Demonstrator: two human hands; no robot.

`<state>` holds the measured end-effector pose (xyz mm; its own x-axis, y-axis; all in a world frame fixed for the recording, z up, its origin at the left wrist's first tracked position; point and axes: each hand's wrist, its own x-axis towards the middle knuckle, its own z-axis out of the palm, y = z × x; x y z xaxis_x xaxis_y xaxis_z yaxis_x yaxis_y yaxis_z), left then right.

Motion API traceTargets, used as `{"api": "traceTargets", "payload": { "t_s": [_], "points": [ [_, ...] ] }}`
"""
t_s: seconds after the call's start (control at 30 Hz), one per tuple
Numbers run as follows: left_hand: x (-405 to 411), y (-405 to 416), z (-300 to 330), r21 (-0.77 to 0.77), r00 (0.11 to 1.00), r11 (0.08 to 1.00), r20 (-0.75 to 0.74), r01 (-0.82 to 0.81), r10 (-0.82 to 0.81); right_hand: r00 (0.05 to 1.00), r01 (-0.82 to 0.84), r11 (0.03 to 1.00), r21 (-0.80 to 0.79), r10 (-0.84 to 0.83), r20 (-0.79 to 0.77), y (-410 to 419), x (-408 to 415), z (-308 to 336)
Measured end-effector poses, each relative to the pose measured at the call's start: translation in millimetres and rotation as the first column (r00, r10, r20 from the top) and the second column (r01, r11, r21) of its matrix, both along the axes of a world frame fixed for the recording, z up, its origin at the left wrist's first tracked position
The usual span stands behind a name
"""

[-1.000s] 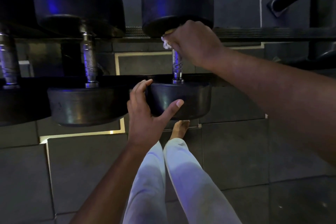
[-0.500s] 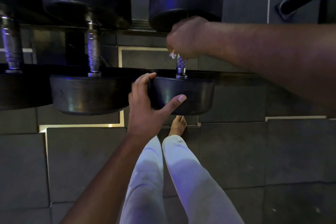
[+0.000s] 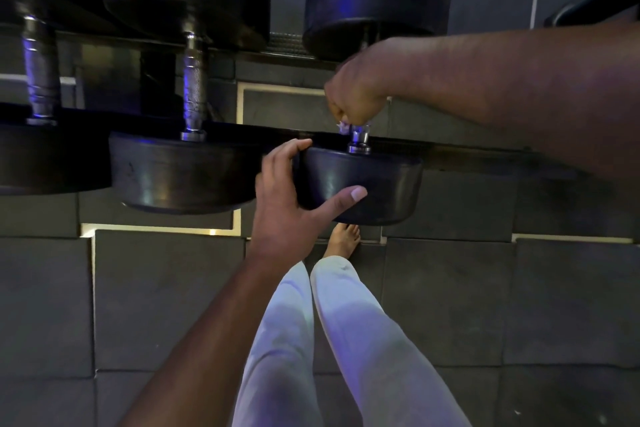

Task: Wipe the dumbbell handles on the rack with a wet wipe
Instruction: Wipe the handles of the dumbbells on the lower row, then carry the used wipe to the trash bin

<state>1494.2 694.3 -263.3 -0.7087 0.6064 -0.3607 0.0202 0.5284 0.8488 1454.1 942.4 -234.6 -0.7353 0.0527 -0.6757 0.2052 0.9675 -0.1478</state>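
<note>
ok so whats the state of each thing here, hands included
right hand: wrapped round the handle, low end
wet wipe: bunched in the right hand, a bit showing
right dumbbell: on the rack, near head held
left hand: gripping that head
middle dumbbell: racked, handle bare
left dumbbell: racked, handle bare

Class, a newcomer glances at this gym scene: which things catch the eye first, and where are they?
The right hand, at centre right, grips the rightmost dumbbell's handle with a bit of wet wipe showing below the fingers. Below it, the left hand holds that dumbbell's near head. White trouser legs fill the bottom centre.
</note>
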Motion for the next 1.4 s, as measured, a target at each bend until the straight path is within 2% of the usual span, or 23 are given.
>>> {"api": "traceTargets", "payload": {
  "t_s": [0.17, 0.37, 0.47, 0.67, 0.77, 0.9, 0.97, 1.1, 1.23, 1.4],
  "points": [
    [0.1, -0.2, 0.3, -0.026, 1.000, 1.000, 0.010, 0.007, -0.007, 0.994, -0.053, 0.997, -0.056, 0.058, 0.087, -13.9, 5.0, -11.0],
    [-7.2, 2.3, 5.0, -0.079, 0.999, 0.996, 0.017, 0.041, -0.040, 0.982, 0.037, 0.994, -0.106, -0.017, 0.187, -3.9, 9.1, -5.2],
    [-14.6, 3.9, 10.1, -0.109, 0.996, 0.991, 0.019, 0.083, -0.082, 0.985, 0.080, 0.984, -0.162, -0.052, 0.167, -6.4, 11.8, -0.5],
    [-28.7, 8.4, 29.3, -0.173, 0.984, 0.970, 0.087, 0.170, -0.157, 0.941, 0.333, 0.900, -0.282, -0.334, 0.048, -2.6, 45.0, 21.5],
    [-37.2, 13.7, 47.3, -0.271, 0.973, 0.935, 0.079, 0.230, -0.217, 0.834, 0.527, 0.782, -0.332, -0.551, 0.026, -9.6, 79.8, 33.7],
    [-52.7, 11.0, 92.2, -0.467, 0.934, 0.847, -0.108, 0.255, -0.341, 0.576, 0.691, 0.531, -0.490, -0.814, -0.069, -35.6, 115.4, 67.9],
    [-58.4, 7.9, 126.3, -0.527, 0.904, 0.816, -0.187, 0.238, -0.385, 0.467, 0.720, 0.457, -0.523, -0.876, -0.122, -47.4, 126.2, 94.2],
    [-57.8, 2.2, 192.0, -0.530, 0.861, 0.822, -0.300, 0.207, -0.410, 0.326, 0.722, 0.342, -0.601, -0.935, -0.141, -61.4, 139.7, 155.4],
    [-39.9, -11.1, 260.9, -0.507, 0.838, 0.840, -0.360, 0.193, -0.410, 0.248, 0.696, 0.343, -0.630, -0.939, -0.237, -66.4, 149.6, 217.2],
    [1.0, -27.7, 344.1, -0.467, 0.845, 0.880, -0.433, 0.087, -0.313, 0.296, 0.634, 0.404, -0.660, -0.914, -0.277, -72.3, 164.9, 292.7]
  ]
}}
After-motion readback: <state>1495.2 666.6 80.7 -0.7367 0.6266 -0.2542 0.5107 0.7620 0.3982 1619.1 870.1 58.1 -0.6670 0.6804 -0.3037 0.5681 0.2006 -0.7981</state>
